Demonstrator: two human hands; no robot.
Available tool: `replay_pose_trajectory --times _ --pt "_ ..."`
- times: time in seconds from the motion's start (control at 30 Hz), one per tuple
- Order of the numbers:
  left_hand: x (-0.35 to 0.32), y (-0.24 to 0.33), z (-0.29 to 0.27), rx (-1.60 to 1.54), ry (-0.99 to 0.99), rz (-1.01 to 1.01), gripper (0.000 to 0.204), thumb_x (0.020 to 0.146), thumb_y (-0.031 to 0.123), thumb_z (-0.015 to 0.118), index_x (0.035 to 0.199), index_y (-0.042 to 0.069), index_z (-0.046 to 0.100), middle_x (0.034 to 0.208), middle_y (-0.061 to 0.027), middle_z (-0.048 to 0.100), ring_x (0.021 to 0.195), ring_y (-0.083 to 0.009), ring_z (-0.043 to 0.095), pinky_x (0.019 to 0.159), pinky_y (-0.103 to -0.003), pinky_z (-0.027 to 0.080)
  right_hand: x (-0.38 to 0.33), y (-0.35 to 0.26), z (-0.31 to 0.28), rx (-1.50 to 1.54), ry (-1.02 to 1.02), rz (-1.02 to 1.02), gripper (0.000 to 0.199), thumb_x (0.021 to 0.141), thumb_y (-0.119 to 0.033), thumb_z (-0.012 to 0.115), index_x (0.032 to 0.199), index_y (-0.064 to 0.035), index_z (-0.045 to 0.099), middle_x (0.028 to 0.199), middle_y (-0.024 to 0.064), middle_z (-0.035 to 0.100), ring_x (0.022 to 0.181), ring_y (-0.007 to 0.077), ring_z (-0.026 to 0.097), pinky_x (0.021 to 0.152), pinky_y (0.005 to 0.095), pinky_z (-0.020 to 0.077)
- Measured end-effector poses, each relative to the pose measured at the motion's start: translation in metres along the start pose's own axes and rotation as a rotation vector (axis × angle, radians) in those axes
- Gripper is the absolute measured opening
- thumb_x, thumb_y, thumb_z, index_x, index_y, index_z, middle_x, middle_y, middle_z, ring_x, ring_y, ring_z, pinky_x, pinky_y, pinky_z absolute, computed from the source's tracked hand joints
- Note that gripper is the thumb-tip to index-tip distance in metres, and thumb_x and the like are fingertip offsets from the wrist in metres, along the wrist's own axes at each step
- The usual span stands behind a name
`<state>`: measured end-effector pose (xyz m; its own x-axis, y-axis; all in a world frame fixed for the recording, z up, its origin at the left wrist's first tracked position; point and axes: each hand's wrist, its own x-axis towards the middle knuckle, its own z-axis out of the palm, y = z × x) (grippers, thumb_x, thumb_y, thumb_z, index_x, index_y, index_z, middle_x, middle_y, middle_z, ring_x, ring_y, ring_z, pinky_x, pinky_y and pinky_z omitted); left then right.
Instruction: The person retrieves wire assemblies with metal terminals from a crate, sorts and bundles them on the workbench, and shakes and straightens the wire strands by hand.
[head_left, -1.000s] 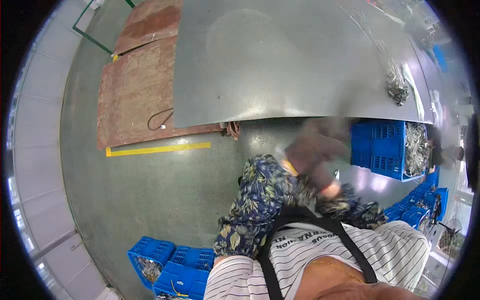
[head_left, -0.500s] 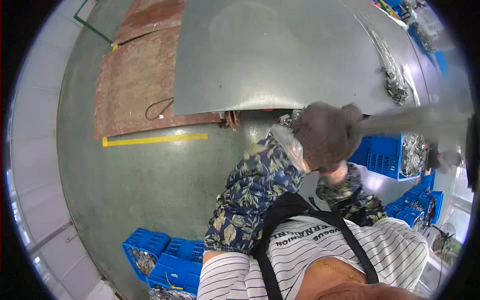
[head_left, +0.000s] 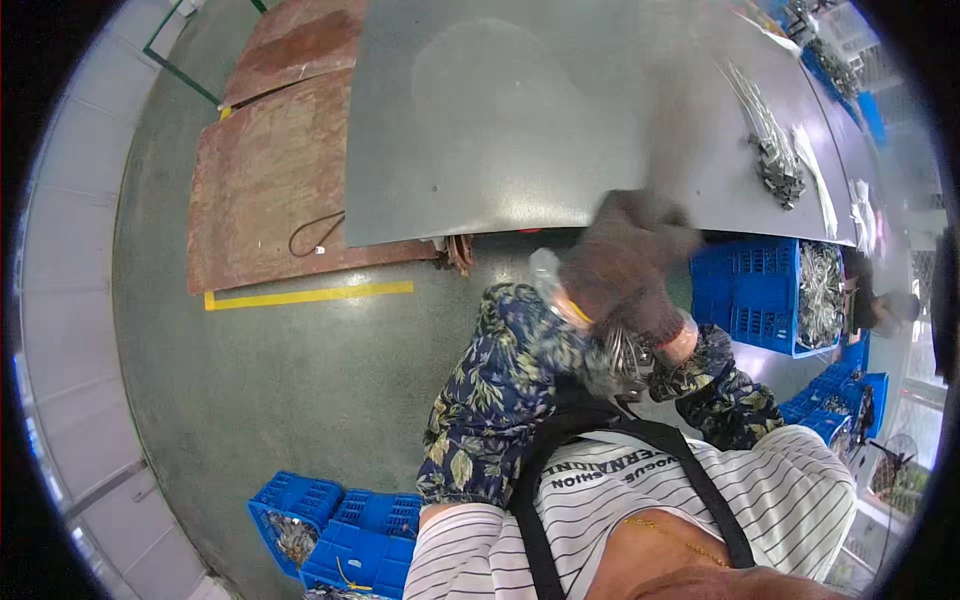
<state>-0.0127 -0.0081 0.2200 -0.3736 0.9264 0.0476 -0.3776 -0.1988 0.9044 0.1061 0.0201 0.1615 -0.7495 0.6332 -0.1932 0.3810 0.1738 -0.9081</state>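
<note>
My left hand [head_left: 597, 278] and my right hand [head_left: 652, 308], both in dark brown gloves, are pressed together in front of my body beside the table's near edge. Both are closed round a bundle of thin metal strips [head_left: 625, 355]. Its silvery ends show below the gloves, near my chest. Beyond my hands, a brownish-grey smear runs up over the table, too blurred to make out. Motion also smears the fingers, and the middle of the bundle is hidden inside the gloves.
The grey metal table [head_left: 480, 130] spreads ahead, with another strip bundle [head_left: 770, 150] on it. A blue crate [head_left: 745, 290] of silvery parts stands below its right edge. More blue crates [head_left: 350, 555] sit on the floor at lower left. Reddish-brown boards [head_left: 270, 180] lie left.
The blurred streak from my hands has swung from pointing right to pointing up over the table. The silvery ends have moved from above the gloves to below them; both hands have shifted slightly left.
</note>
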Motion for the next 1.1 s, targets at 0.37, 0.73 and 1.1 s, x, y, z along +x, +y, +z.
replay_pose_trajectory --times 0.37,0.73,1.1 --pt "-0.053 -0.201 -0.086 -0.186 -0.186 -0.645 0.014 0.088 0.008 0.066 0.100 0.001 0.067 0.067 -0.0033 0.056 0.052 -0.0113 0.052 0.048 -0.028 0.046 -0.063 0.217 0.087 -0.189 0.022 -0.137 0.026 0.091 -0.010 0.063 0.115 0.0003 0.061 0.093 0.0092 0.068 0.079 0.0174 0.066 0.069 0.0327 0.0532" --pt "-0.009 -0.041 -0.028 0.313 -0.266 -0.113 0.027 0.075 0.020 0.081 0.095 0.006 0.070 0.076 -0.0021 0.066 0.068 -0.0133 0.060 0.062 -0.030 0.049 -0.008 0.055 0.043 -0.016 0.056 0.210 0.023 0.087 -0.020 0.073 0.102 -0.0035 0.069 0.078 0.0088 0.070 0.074 0.0207 0.069 0.066 0.0330 0.0537" --pt "-0.009 -0.079 -0.073 -0.075 -0.143 -0.389 0.019 0.090 0.013 0.064 0.105 0.002 0.067 0.071 -0.0043 0.062 0.062 -0.0140 0.057 0.058 -0.033 0.045 -0.010 0.005 0.021 -0.406 0.033 -0.054 0.022 0.089 -0.019 0.069 0.106 -0.0050 0.071 0.102 0.0090 0.072 0.097 0.0246 0.069 0.081 0.0379 0.0533"
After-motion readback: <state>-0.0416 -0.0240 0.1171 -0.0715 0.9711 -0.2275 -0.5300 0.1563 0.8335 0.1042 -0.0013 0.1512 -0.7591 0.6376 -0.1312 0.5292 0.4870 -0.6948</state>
